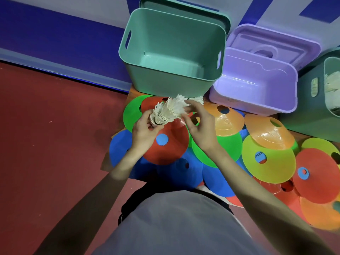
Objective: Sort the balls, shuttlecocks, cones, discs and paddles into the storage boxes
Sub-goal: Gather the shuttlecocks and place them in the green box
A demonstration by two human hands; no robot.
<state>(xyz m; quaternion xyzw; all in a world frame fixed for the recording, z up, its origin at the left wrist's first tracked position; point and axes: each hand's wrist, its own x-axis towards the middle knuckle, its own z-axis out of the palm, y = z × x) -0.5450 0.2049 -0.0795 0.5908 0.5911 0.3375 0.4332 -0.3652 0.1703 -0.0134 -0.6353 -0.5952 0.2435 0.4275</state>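
A bunch of worn white shuttlecocks [170, 111] is held above a pile of flat disc cones. My left hand [144, 130] grips the bunch at its cork end, on the left. My right hand [199, 124] pinches the feather end from the right. Under the hands lie a red disc cone [166, 146], green disc cones [228, 146], blue ones [184, 172], orange ones [228, 119] and a yellow-green one [270, 162]. An empty teal box [174, 52] stands just behind the hands.
A purple box [257, 87] with its lid leaning behind it stands right of the teal one. A dark teal box [323, 100] at the far right holds more shuttlecocks [332, 85]. Red floor lies to the left, a blue and grey wall behind.
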